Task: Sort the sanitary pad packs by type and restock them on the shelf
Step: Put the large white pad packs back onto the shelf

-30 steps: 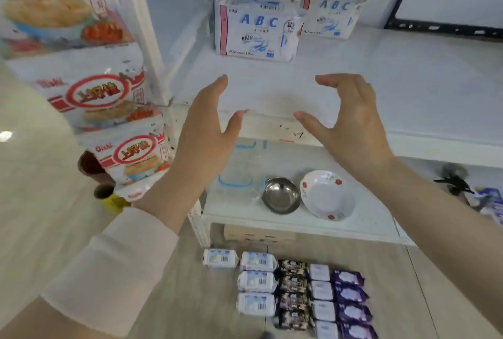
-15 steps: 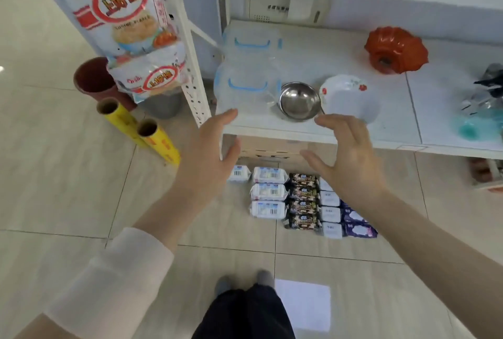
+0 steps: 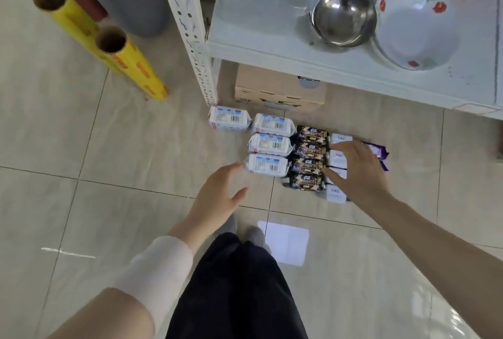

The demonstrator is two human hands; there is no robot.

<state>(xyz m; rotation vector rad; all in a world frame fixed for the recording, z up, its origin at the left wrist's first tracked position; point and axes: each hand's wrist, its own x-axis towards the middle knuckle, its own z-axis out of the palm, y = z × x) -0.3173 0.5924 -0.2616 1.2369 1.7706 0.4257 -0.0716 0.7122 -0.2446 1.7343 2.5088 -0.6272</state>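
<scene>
Pad packs lie on the floor in neat rows, just in front of the person's feet, and both hands are low over them. Closest is the left hand. Its fingers are straight and apart, holding nothing, with the tips just beside the nearest white pack. The right hand is a bit farther out, over the white and purple packs. Its fingers are spread wide too, and I cannot tell if they touch the packs under them. The two palms face each other, so it looks like the hands are set to squeeze a bunch of packs from both sides and lift them in one go.

The packs are put side by side by kind: white ones with blue labels on the left, dark packs in the middle, white and purple ones on the right. I think that is so each kind can go up together. Behind them a brown box sits under the shelf. That shelf holds a metal bowl and a white bowl. No packs are on the part of it that shows.
</scene>
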